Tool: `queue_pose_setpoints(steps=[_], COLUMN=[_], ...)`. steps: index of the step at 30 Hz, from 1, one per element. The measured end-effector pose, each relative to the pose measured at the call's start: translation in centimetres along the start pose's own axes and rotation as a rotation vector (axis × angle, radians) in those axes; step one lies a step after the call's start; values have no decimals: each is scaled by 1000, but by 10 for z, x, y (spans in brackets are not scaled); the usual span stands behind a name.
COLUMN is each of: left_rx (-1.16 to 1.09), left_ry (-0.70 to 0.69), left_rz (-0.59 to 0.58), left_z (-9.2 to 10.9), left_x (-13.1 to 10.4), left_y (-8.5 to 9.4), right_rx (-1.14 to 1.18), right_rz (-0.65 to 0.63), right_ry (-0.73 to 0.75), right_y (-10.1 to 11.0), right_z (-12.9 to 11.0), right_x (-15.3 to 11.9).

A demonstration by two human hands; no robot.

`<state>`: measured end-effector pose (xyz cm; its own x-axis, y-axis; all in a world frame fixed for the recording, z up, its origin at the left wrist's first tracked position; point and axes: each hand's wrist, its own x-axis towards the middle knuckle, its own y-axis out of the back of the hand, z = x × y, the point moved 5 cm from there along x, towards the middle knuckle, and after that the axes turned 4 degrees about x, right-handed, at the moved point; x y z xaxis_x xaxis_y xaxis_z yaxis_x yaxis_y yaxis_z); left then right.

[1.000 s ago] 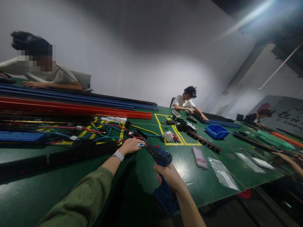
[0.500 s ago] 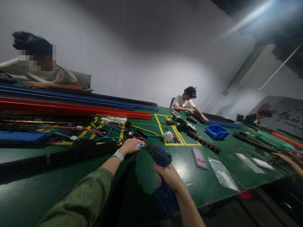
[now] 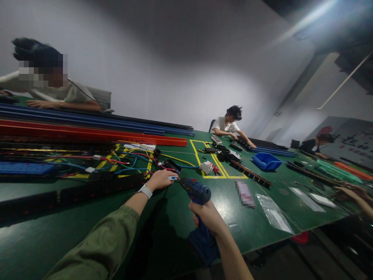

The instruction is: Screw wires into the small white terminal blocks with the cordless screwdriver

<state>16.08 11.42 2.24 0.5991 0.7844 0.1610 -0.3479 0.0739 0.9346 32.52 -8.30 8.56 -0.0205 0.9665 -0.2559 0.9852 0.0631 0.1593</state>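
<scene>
My left hand (image 3: 159,180), with a white watch on the wrist, grips a small white and blue part (image 3: 172,177) over the green table. My right hand (image 3: 208,216) is wrapped round the handle of a blue power drill (image 3: 196,190). The drill points left, its tip close to the small part; whether they touch I cannot tell. Just behind my left hand lie a black component (image 3: 171,165) and coloured wires (image 3: 135,157). A white block with red leads (image 3: 206,167) sits beyond the drill.
Long red rails (image 3: 87,134) and blue rails (image 3: 116,123) stretch across the back left. A black strip (image 3: 87,192) lies at left. Rightward are a blue bin (image 3: 266,161) and plastic bags (image 3: 274,214). Other people work at the far side and right.
The drill tip has shifted very slightly away from the small part in my left hand. Both hands keep their grips.
</scene>
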Motion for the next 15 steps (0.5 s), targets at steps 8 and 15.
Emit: queue_pose_setpoints(steps=[8, 15], left_rx=[16, 6], left_ry=[-12, -38], left_rz=[6, 10], left_z=[-1, -1], left_x=[2, 1], left_y=[-4, -3], right_rx=[-24, 0], right_rz=[31, 4], right_ry=[-34, -4], right_y=[2, 3], right_z=[1, 3], right_x=[-1, 2])
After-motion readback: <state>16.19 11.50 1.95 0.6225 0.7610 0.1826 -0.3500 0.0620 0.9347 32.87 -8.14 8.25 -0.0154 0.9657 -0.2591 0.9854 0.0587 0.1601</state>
